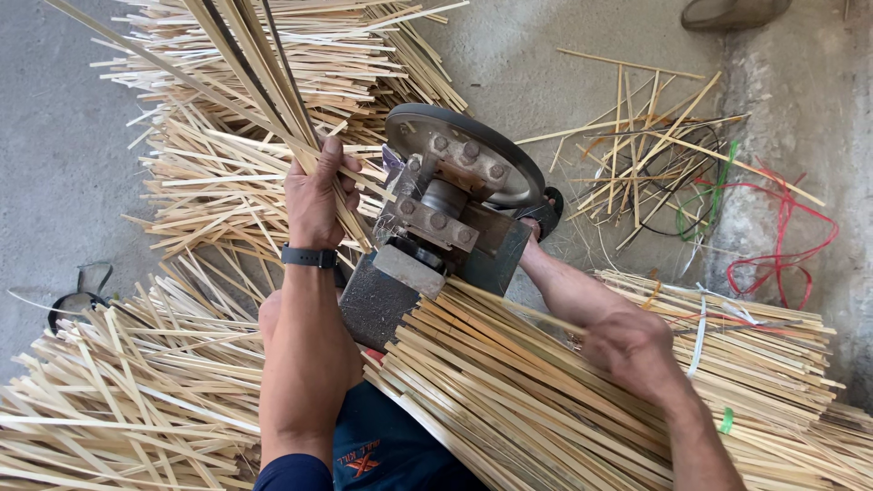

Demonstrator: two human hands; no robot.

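Note:
My left hand (318, 195) grips a fan of long bamboo strips (259, 68) that rise up and to the left, just left of a grey metal splitting machine (446, 214) with a round wheel and bolted plates. A dark watch sits on that wrist. My right hand (637, 350) rests on a thick bundle of bamboo strips (536, 391) lying across my lap, fingers closed on a strip near the top of the bundle. The bundle's near end butts against the machine's base.
Loose bamboo strips pile up at the left (209, 182) and lower left (118, 400). Scattered sticks, a red cord (782, 259), green ties and dark wire lie on the concrete floor at right. A foot in a sandal (548, 211) shows behind the machine.

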